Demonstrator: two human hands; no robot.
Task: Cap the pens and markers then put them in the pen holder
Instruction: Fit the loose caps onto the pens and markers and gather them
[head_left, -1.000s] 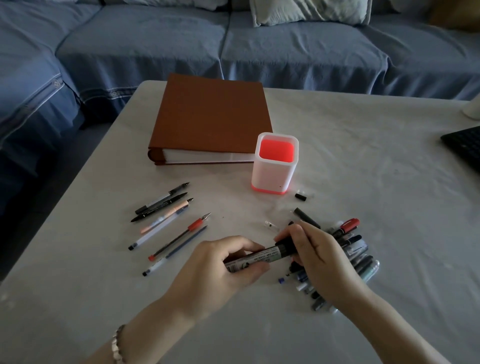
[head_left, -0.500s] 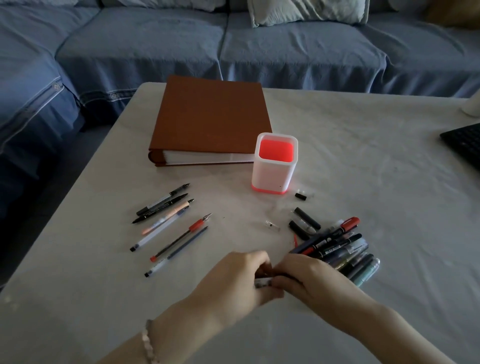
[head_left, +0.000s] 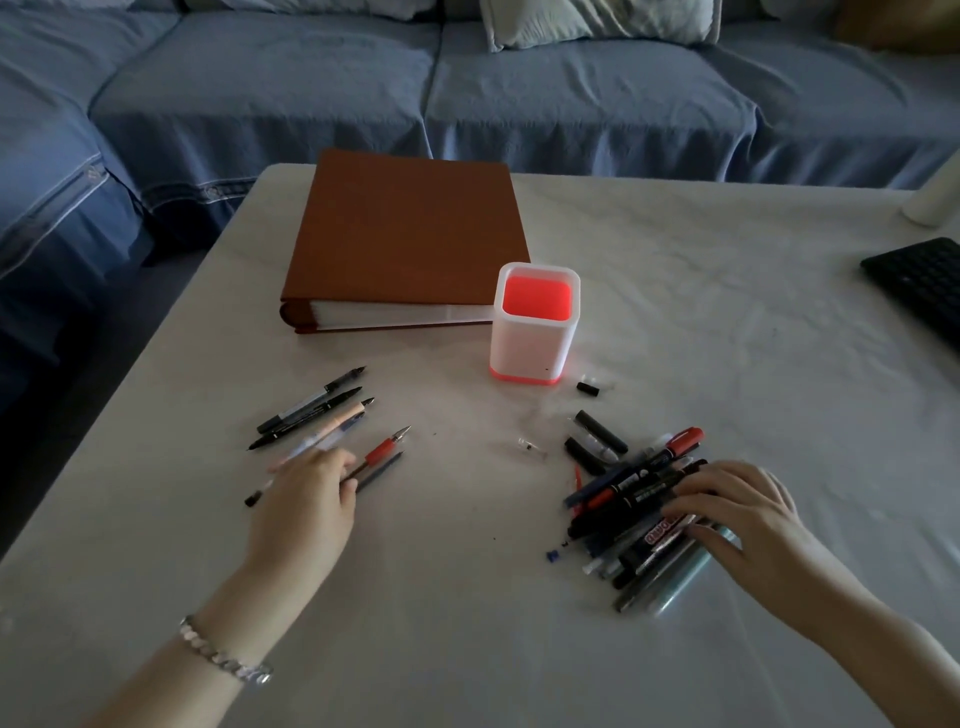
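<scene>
The white pen holder (head_left: 525, 347) with a red inside stands mid-table, and I see nothing in it. To its left lie several uncapped pens (head_left: 311, 410); my left hand (head_left: 306, 499) reaches over their near ends, thumb and fingertips pinching the red-grip pen (head_left: 382, 451). On the right is a pile of markers and pens (head_left: 631, 499). My right hand (head_left: 743, 514) rests on the pile with fingers spread. Loose black caps (head_left: 600, 431) and a clear cap (head_left: 530, 447) lie between the pile and the holder.
A brown binder (head_left: 405, 234) lies behind the holder. A black keyboard (head_left: 919, 280) and a white object (head_left: 935, 202) sit at the right edge. A small black cap (head_left: 587, 388) lies by the holder's base. A blue sofa (head_left: 519, 93) runs behind the table.
Both hands held one marker and pressed it together near the table's front. Now the hands are apart: the right lies on the pile, the left has gone to the uncapped pens.
</scene>
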